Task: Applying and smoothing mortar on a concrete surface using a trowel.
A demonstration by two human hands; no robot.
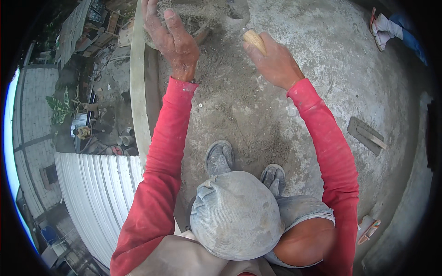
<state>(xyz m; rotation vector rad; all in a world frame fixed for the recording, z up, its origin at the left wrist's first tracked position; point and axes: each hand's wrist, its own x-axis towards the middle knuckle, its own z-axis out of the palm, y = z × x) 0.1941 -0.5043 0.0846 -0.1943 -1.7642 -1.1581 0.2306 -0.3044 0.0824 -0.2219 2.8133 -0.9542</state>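
My left hand is at the top left with its fingers apart, beside a heap of wet grey mortar near the low wall edge; whether it touches the mortar I cannot tell. My right hand grips the wooden handle of a trowel, whose metal blade reaches up to the right of the mortar, partly cut off by the frame. Below both hands the rough concrete floor is strewn with loose grit.
A low wall borders a drop to a cluttered yard, a corrugated roof and a small distant person. A flat float lies at my right. Another person's feet show top right. My sandalled feet are below.
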